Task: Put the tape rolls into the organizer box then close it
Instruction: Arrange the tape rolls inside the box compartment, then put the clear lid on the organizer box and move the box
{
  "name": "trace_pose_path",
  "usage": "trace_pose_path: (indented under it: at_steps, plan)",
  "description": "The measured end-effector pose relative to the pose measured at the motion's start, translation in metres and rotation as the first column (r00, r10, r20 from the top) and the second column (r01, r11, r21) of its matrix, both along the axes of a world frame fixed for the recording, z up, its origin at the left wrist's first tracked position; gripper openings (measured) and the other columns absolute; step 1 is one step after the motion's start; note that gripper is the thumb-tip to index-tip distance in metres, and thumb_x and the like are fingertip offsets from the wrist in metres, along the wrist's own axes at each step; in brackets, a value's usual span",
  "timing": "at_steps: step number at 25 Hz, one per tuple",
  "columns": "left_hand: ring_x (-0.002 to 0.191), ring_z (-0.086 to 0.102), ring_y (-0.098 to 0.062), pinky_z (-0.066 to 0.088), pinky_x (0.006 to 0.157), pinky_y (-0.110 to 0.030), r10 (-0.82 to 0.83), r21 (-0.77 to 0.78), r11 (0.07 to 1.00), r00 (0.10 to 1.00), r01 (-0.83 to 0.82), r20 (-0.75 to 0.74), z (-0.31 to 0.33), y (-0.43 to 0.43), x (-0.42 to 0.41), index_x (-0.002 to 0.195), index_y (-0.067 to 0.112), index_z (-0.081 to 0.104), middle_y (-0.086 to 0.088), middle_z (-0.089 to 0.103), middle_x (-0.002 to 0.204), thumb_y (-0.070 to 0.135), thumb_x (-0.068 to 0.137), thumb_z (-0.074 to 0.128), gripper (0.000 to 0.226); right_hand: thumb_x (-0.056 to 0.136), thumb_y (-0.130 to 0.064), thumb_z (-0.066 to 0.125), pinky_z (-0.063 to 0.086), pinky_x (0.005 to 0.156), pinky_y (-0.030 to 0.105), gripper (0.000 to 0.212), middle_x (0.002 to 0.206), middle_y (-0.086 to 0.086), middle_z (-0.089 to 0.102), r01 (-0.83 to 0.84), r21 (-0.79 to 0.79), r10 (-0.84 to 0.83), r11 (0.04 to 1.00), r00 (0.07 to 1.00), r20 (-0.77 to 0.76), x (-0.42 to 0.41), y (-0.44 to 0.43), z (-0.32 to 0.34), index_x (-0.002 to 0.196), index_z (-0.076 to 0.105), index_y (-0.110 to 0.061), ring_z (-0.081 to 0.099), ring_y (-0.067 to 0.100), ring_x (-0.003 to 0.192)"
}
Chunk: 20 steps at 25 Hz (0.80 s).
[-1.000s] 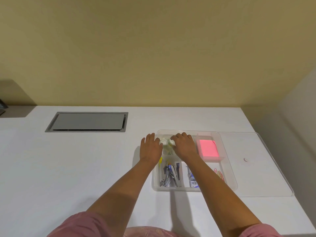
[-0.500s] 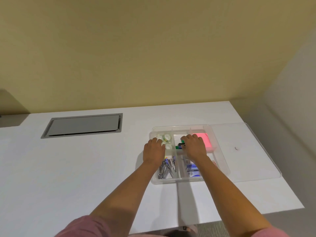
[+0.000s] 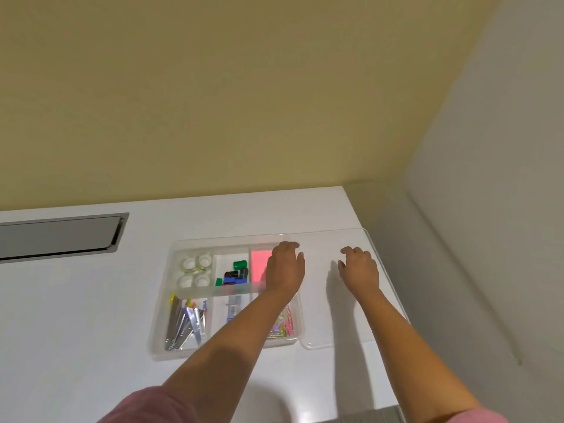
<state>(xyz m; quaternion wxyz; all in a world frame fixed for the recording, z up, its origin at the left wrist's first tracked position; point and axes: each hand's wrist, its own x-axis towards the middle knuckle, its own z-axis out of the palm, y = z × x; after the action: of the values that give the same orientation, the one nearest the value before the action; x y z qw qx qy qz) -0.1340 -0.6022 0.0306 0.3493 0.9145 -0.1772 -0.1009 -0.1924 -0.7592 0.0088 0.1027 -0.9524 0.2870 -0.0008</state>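
The clear organizer box (image 3: 158, 325) lies open on the white table. Several clear tape rolls (image 3: 195, 270) sit in its back-left compartment. The clear lid (image 3: 323, 340) lies flat on the table to the right of the box. My left hand (image 3: 285, 267) hovers over the box's right edge, above the pink notes, fingers spread and holding nothing. My right hand (image 3: 360, 270) is over the lid, fingers apart and curled down; whether it touches the lid is unclear.
Other compartments hold a pink note pad (image 3: 260, 265), green and blue clips (image 3: 235, 274), metal clips (image 3: 186, 325), a staples box (image 3: 233, 309) and coloured paper clips (image 3: 283, 326). A grey hatch (image 3: 58, 236) is set into the table at left. The table's right edge runs close beside the lid.
Both hands left the tape compartment and moved right: the left one to the box's right edge, the right one over the lid. The camera also swung right.
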Motion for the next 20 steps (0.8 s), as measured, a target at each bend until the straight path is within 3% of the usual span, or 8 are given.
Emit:
trace_pose_path:
  at_steps: [4,7,9,12,15,18,20]
  plan:
    - [0.129,0.043,-0.026,0.037,0.107,-0.039,0.063,-0.068,0.994,0.971,-0.081,-0.230,-0.018,-0.057,-0.023,0.131,0.010,0.046,-0.009,0.046,0.140,0.022,0.096,0.045,0.037,0.095,-0.019,0.051,0.042,0.100,0.039,0.039,0.131,0.019,0.054,0.150,0.117,-0.139,0.982,0.986,-0.096,-0.031,-0.072,-0.021,0.130,0.048,-0.003,0.048,0.035,0.123]
    - [0.139,0.029,-0.032,0.027,0.113,-0.040,0.195,0.052,0.980,0.896,-0.190,-0.399,-0.035,-0.077,-0.034,0.142,0.004,0.027,-0.018,0.029,0.150,0.027,0.094,0.047,0.056,0.095,-0.020,0.051,0.042,0.101,0.036,0.040,0.133,0.022,0.052,0.250,0.193,-0.219,0.949,0.961,-0.170,-0.047,-0.100,-0.035,0.128,0.047,0.003,0.047,0.034,0.125]
    - [0.145,0.014,-0.033,0.019,0.116,-0.041,0.306,0.173,0.951,0.838,-0.254,-0.451,-0.044,-0.081,-0.040,0.146,0.004,0.013,-0.020,0.010,0.156,0.031,0.094,0.047,0.068,0.096,-0.021,0.051,0.043,0.101,0.037,0.040,0.135,0.022,0.051,0.289,0.232,-0.236,0.929,0.944,-0.229,-0.053,-0.108,-0.041,0.128,0.048,0.003,0.047,0.033,0.127]
    - [0.147,0.001,-0.030,0.012,0.117,-0.048,0.382,0.225,0.924,0.779,-0.310,-0.496,-0.052,-0.087,-0.051,0.148,0.010,0.004,-0.015,-0.006,0.158,0.035,0.094,0.046,0.073,0.093,-0.018,0.054,0.049,0.094,0.037,0.032,0.129,0.020,0.058,0.330,0.293,-0.256,0.897,0.930,-0.264,-0.057,-0.113,-0.043,0.120,0.058,-0.002,0.056,0.034,0.119]
    - [0.146,-0.008,-0.030,0.007,0.116,-0.054,0.359,0.296,0.927,0.767,-0.229,-0.532,-0.056,-0.093,-0.051,0.149,0.014,0.002,-0.015,-0.012,0.158,0.046,0.093,0.042,0.076,0.087,-0.018,0.063,0.053,0.088,0.036,0.030,0.120,0.019,0.064,0.378,0.330,-0.301,0.865,0.917,-0.262,-0.057,-0.117,-0.044,0.112,0.063,-0.002,0.062,0.033,0.110]
    - [0.146,-0.010,-0.032,0.006,0.117,-0.051,0.333,0.336,0.928,0.757,-0.159,-0.562,-0.055,-0.093,-0.043,0.149,0.014,0.005,-0.016,-0.011,0.158,0.056,0.091,0.038,0.078,0.088,-0.031,0.065,0.051,0.083,0.034,0.024,0.100,0.017,0.066,0.400,0.440,-0.342,0.804,0.916,-0.209,-0.055,-0.122,-0.036,0.084,0.066,-0.007,0.063,0.034,0.106]
    - [0.147,0.000,-0.030,0.011,0.119,-0.046,0.311,0.299,0.940,0.764,-0.162,-0.565,-0.053,-0.090,-0.036,0.149,0.011,0.009,-0.015,0.001,0.158,0.055,0.091,0.038,0.078,0.091,-0.038,0.059,0.048,0.073,0.033,0.039,0.080,0.014,0.059,0.402,0.557,-0.403,0.727,0.906,-0.129,-0.050,-0.126,-0.028,0.062,0.053,-0.014,0.065,0.034,0.086]
